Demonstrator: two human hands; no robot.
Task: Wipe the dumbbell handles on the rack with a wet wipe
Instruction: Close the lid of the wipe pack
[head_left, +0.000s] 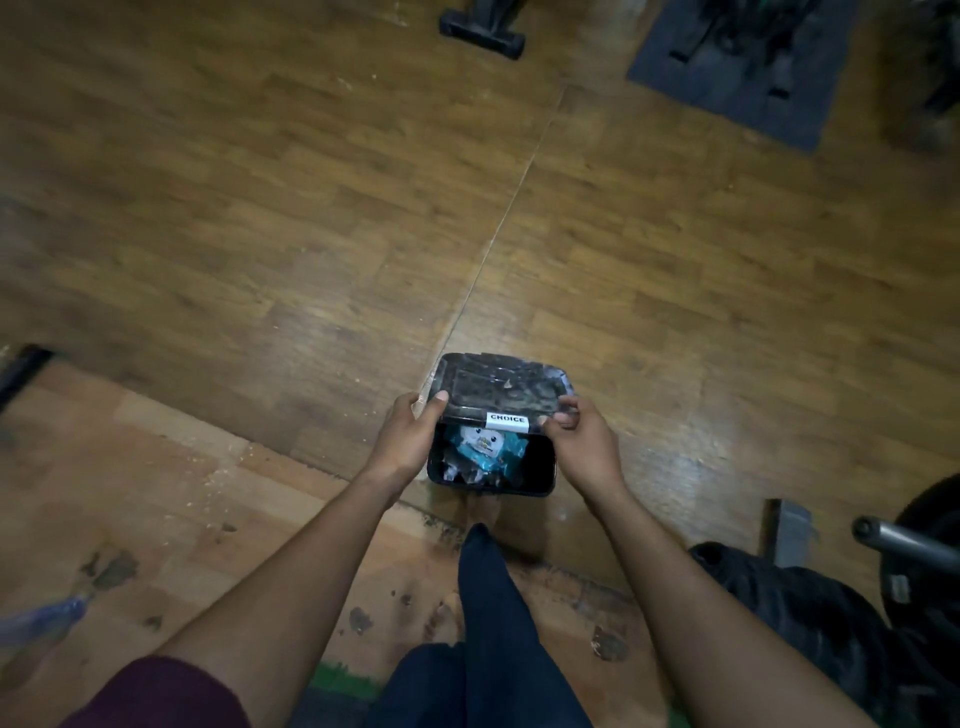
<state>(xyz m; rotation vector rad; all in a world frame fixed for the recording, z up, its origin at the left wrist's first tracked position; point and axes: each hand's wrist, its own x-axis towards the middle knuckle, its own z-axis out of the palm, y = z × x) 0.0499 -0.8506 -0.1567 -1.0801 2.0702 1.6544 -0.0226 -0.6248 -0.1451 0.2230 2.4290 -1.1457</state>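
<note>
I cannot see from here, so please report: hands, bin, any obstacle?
Left hand and right hand both pinch the bin lid, lid raised. Bin holds wrappers. No wipe, dumbbells or rack visible.

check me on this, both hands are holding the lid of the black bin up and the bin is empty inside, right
Not quite. The head view shows both the left hand and the right hand gripping the raised lid of the black bin, but the bin is not empty: a blue and white wrapper and some crumpled scraps lie inside it.
</note>
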